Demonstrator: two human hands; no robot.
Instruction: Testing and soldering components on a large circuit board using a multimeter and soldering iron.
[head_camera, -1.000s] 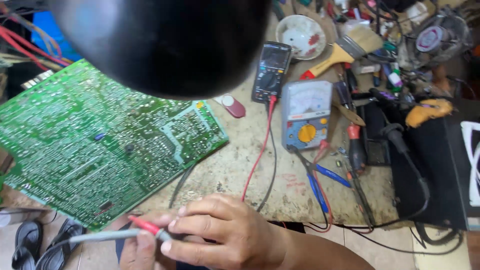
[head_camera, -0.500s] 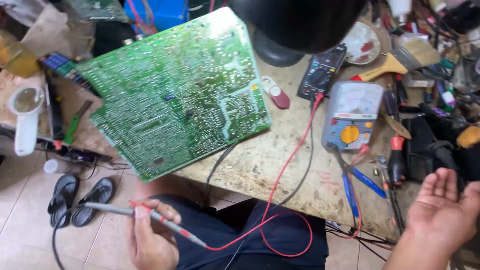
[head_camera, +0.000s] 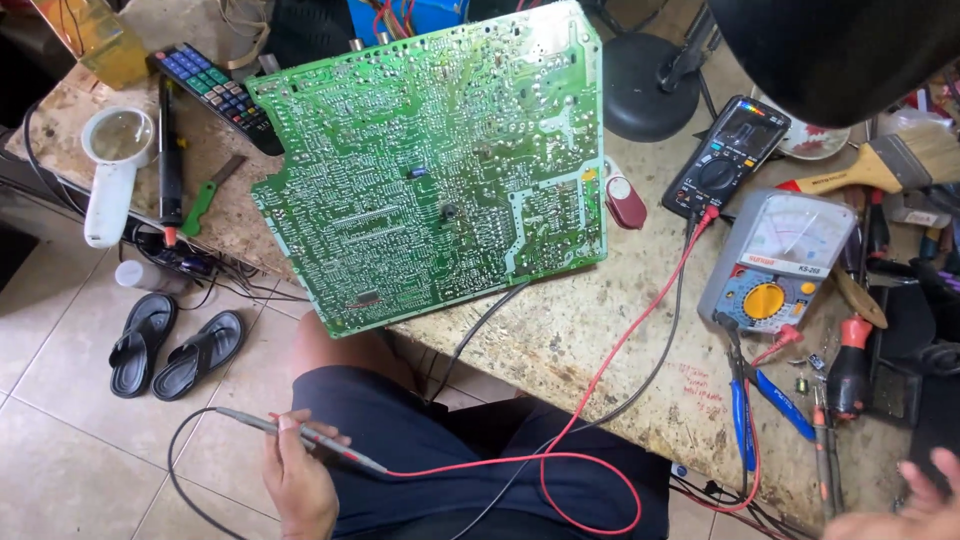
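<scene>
Below the table edge (head_camera: 560, 395), over open floor and lap, the left hand (head_camera: 298, 478) pinches both test probes (head_camera: 300, 435), while the right hand (head_camera: 905, 505) lies open-fingered at the table's near corner

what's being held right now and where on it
The left hand grips two meter probes, one black and one red, together around their handles. The right hand is open at the picture's edge and holds nothing.
</scene>
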